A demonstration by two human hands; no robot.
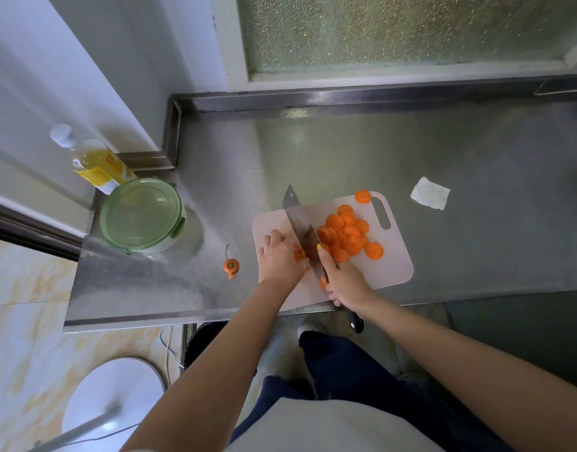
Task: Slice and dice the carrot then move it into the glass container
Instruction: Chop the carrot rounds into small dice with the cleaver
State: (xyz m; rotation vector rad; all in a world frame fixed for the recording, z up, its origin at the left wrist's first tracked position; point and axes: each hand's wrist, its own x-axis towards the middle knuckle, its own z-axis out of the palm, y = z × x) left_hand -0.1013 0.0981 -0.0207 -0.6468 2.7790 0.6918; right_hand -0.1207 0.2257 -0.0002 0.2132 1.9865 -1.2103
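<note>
The right hand [345,282] grips the cleaver [301,230], forefinger along the blade, likely for steadiness, while the left hand [280,256] pins the carrot piece [300,256] with curled fingers. Carrot rounds [349,234] pile right of the blade on the cutting board [398,265] at the counter's [476,190] front edge. The glass container [142,213] (lid on) sits by its left edge.

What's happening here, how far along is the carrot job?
A person is mid-chop on the cutting board. The right hand holds the cleaver by its handle, blade down on the carrot pieces that the left hand steadies. A pile of carrot slices lies right of the blade. The glass container sits on the steel counter to the left, green lid on. The cut-off carrot top lies on the counter between container and board.
</note>
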